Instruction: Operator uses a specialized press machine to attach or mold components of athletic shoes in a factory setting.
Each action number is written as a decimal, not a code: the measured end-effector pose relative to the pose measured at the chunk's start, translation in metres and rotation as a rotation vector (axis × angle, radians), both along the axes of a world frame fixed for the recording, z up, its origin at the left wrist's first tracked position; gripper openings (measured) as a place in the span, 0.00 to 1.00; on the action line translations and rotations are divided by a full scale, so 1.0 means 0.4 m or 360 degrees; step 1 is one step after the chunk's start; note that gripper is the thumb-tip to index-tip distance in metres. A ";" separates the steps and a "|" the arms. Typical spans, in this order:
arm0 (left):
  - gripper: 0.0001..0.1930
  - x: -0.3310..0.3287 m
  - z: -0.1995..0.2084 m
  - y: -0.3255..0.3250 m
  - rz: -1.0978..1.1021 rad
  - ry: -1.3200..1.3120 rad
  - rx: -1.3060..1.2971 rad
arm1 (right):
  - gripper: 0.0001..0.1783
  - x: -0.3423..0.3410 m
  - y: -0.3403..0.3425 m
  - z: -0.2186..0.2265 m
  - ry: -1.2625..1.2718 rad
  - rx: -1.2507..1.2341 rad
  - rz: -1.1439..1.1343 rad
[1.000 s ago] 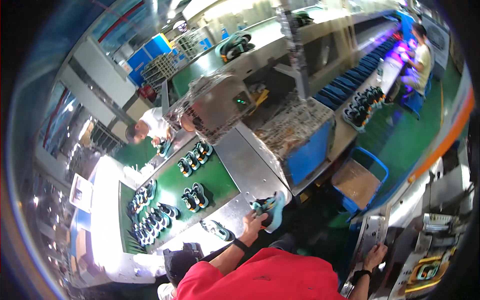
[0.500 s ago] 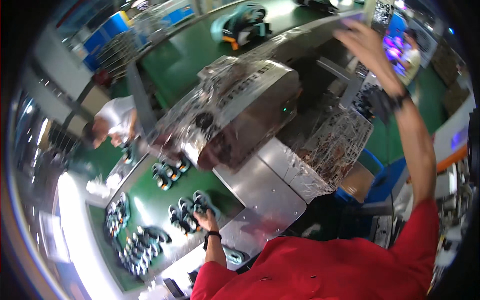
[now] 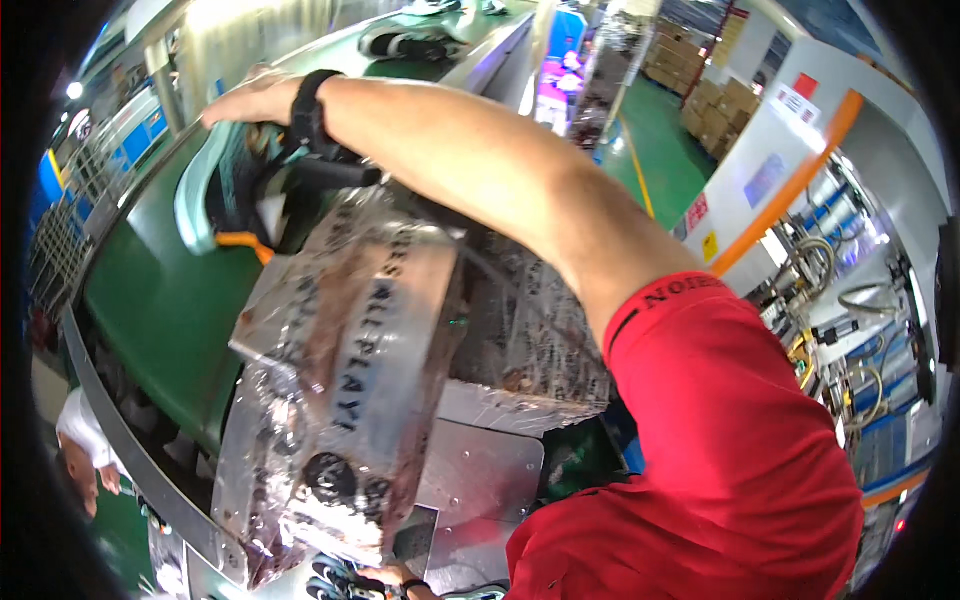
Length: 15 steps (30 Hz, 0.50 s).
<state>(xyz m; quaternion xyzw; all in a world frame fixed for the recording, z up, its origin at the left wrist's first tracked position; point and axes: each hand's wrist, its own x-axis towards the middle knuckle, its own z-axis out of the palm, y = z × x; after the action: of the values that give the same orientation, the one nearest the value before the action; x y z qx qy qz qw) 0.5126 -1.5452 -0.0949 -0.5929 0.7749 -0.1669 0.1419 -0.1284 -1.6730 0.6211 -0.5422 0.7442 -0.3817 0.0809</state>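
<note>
My right arm stretches across to the far left, where my right hand (image 3: 258, 98) is closed over the top end of a shoe (image 3: 205, 190). That shoe has a pale teal sole, a dark upper and an orange patch; it stands tilted at the upper green conveyor (image 3: 150, 320). Part of the grip is hidden behind the hand and wrist. At the lower edge, my left hand (image 3: 392, 574) shows only in part. Its fingers close on one of several dark-and-teal shoes (image 3: 340, 578) on the lower level.
A plastic-wrapped metal machine housing (image 3: 390, 330) stands between my hands, beside a metal plate (image 3: 490, 480). Another shoe (image 3: 410, 46) lies farther along the upper conveyor. A person in white (image 3: 85, 435) is at the lower left. To the right is a machine with hoses (image 3: 820, 270).
The view has swung toward the upper conveyor. My right hand, raised and spread with nothing in it before, has come over to the shoe there. My left hand stays down at the lower shoes.
</note>
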 end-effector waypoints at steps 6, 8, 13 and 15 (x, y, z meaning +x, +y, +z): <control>0.37 -0.307 0.578 0.065 -0.0156 0.1635 0.0217 | 0.30 0.064 0.364 0.228 0.0309 -0.0776 -0.0046; 0.36 -0.508 0.883 0.166 -0.0312 0.2433 0.1277 | 0.35 0.147 0.553 0.266 0.0688 -0.0972 -0.0097; 0.52 -0.833 1.246 0.379 -0.1119 0.3462 0.2117 | 0.49 0.290 0.860 0.082 0.1276 -0.1002 -0.0327; 0.48 -0.923 1.357 0.441 -0.1572 0.3650 0.1944 | 0.57 0.378 0.992 0.005 0.1152 -0.0700 -0.0504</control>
<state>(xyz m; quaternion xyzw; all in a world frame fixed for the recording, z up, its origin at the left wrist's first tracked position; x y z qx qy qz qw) 0.1433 -1.3686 0.4481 0.0902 0.5339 0.7365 -0.4054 0.0226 -1.2762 0.6229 -0.5244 0.6995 -0.3243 -0.3612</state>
